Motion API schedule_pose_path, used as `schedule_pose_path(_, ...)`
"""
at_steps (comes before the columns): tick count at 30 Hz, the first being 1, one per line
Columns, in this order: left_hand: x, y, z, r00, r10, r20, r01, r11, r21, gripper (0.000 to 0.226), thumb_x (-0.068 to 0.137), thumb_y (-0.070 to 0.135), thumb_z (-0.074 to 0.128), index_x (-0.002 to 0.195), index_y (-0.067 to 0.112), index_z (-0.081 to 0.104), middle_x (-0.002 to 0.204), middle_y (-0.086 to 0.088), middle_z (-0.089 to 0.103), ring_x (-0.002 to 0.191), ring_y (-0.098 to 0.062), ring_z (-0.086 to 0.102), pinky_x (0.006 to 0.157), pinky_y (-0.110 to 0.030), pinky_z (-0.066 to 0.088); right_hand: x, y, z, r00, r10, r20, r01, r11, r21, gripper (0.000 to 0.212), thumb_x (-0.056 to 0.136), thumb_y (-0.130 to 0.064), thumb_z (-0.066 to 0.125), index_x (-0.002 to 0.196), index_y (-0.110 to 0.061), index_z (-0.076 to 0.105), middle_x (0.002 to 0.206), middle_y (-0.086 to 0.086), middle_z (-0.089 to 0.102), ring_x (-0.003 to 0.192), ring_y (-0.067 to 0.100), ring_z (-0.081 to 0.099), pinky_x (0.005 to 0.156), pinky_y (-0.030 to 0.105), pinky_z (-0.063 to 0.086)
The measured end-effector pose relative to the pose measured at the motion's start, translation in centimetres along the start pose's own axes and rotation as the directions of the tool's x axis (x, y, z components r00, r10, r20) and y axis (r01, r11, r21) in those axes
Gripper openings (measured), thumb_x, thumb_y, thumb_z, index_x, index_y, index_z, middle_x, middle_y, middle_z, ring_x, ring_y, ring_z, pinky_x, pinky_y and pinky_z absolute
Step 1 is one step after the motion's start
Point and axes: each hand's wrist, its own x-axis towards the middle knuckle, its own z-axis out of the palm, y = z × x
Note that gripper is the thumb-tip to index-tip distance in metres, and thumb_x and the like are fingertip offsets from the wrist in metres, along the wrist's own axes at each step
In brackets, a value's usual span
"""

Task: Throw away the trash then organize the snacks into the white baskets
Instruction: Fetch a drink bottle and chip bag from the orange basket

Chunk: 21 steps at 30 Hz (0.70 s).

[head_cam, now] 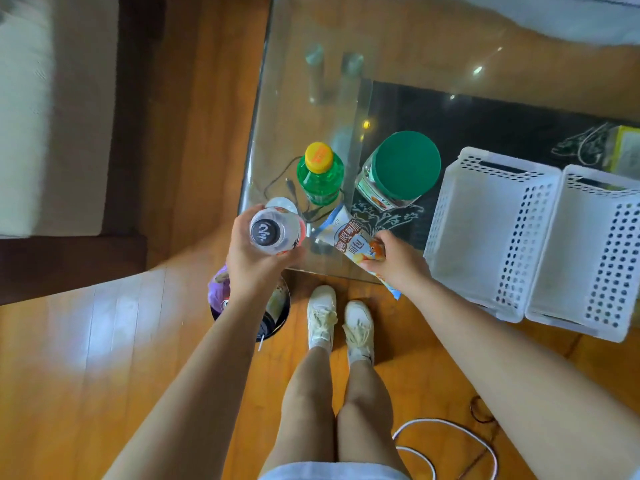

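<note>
Gripping a clear bottle (277, 230), the left hand (254, 252); right hand (394, 259) pinches a snack packet (349, 237).

Non-task items: floor and table

A black cable (277, 188) lies on the glass table (311, 29); a white cord (450, 431) loops on the wood floor (104, 358) beside white shoes (341, 320).

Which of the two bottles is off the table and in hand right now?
The clear bottle with the dark cap, held in the left hand. The green bottle with the yellow cap stands untouched on the glass table.
</note>
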Motion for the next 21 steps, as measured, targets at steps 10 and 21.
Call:
schedule_pose_path(10,0.9,-1.8,-0.4,0.997,0.013,0.072,-0.019,0.997,0.081,0.073,0.052,0.017,0.084,0.110,0.035,0.044,0.097,0.030,0.051,0.087,0.020,0.050,0.076,-0.008,0.044,3.7,-0.9,0.7,1.000,-0.006,-0.012,0.003,0.972,-0.235,0.044,0.085,-0.038,0.062,0.122,-0.020,0.048,0.122,0.011,0.051,0.108,0.034,0.054,0.088,0.042,0.042)
schedule_pose_path(21,0.5,-1.8,-0.6,0.980,-0.167,0.109,0.174,0.983,-0.057,0.136,0.049,0.016,0.088,0.149,0.022,-0.005,0.155,-0.006,0.017,0.142,-0.016,0.023,0.113,-0.036,0.028,3.1,-0.1,0.9,0.993,-0.051,-0.106,0.026,0.974,-0.225,0.063,0.087,-0.034,0.059,0.143,-0.023,0.032,0.144,0.010,0.033,0.131,0.031,0.035,0.104,0.044,0.035)
